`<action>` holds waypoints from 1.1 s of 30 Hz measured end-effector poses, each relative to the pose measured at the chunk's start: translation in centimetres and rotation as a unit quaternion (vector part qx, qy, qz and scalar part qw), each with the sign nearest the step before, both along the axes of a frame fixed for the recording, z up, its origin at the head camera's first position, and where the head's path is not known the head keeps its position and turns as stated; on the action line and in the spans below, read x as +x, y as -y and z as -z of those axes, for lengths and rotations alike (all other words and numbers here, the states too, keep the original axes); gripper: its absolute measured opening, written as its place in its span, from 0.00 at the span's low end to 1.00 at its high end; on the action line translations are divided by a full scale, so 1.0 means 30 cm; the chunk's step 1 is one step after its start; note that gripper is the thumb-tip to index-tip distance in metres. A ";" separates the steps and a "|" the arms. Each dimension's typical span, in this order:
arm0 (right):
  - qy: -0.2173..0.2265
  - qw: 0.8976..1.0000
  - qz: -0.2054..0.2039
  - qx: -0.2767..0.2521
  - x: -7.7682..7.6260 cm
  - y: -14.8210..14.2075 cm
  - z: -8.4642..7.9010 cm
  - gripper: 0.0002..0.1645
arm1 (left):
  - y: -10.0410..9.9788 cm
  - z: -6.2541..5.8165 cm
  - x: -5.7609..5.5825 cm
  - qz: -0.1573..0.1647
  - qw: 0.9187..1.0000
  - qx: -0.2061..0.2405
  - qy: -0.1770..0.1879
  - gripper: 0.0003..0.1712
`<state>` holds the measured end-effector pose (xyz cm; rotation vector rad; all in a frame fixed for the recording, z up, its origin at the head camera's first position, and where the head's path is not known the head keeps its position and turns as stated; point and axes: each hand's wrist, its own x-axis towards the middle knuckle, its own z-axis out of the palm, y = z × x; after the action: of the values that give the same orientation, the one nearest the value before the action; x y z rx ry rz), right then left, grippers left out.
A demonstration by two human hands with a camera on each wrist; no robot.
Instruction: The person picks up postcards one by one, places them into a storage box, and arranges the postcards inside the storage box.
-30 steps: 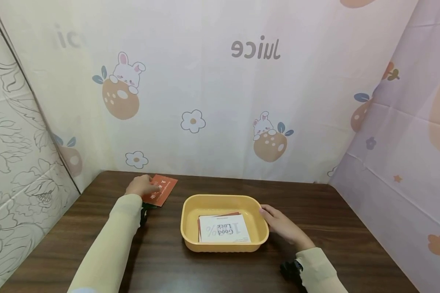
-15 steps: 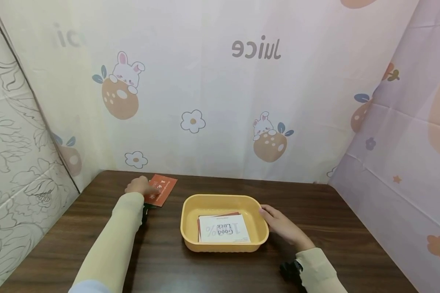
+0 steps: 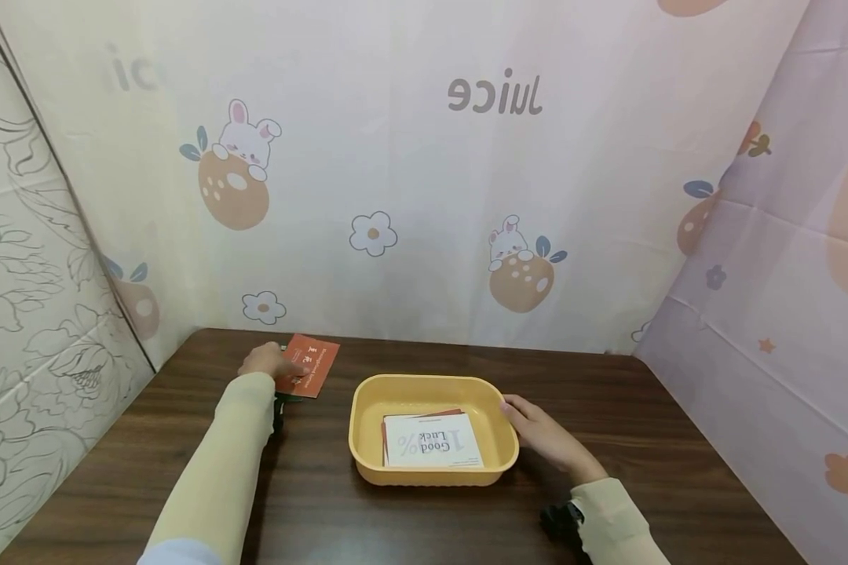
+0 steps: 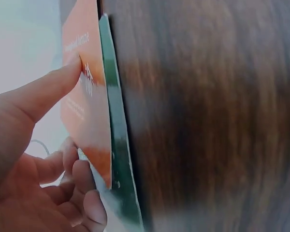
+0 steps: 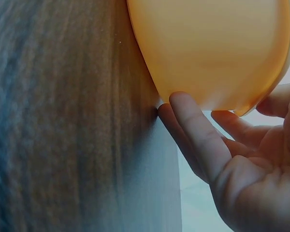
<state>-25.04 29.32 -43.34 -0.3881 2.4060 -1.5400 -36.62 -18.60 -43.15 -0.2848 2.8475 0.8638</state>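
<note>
At the far left of the table, my left hand point(image 3: 268, 362) holds an orange card point(image 3: 318, 361) with white print. In the left wrist view the thumb point(image 4: 63, 84) lies on the card's face, while other fingers curl by its edge. A green card point(image 4: 123, 169) lies under the orange one, mostly covered. My right hand point(image 3: 547, 435) grips the right end of a yellow plastic basket point(image 3: 434, 476), thumb at the rim and fingers against the outer wall. Inside the basket is a white "Good Luck" card point(image 3: 431, 441), with a red-edged card point(image 3: 447, 413) showing beneath.
The dark wooden table point(image 3: 367, 526) meets a printed curtain point(image 3: 424, 173) along its back edge. More patterned cloth hangs at the left and right sides. Black wrist devices point(image 3: 564, 524) sit at the cuffs.
The orange card has shifted slightly left and turned a little under my left hand. My right hand and the basket have stayed in place.
</note>
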 end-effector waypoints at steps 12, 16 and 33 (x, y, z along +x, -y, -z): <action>-0.005 1.000 -0.001 0.001 0.000 -0.001 0.004 0.35 | -0.008 0.009 0.005 0.013 0.998 0.028 -0.048 0.31; -0.007 1.000 -0.004 0.000 -0.001 -0.003 0.003 0.34 | -0.009 0.008 0.004 0.012 0.997 0.049 -0.055 0.22; -0.004 1.000 -0.014 -0.009 0.004 -0.003 0.003 0.34 | -0.032 -0.078 0.024 0.063 0.991 0.074 -0.097 0.21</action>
<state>-24.92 29.41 -43.42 -0.4313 2.3832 -1.5529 -35.91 -17.65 -40.80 -0.0017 2.9157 1.1239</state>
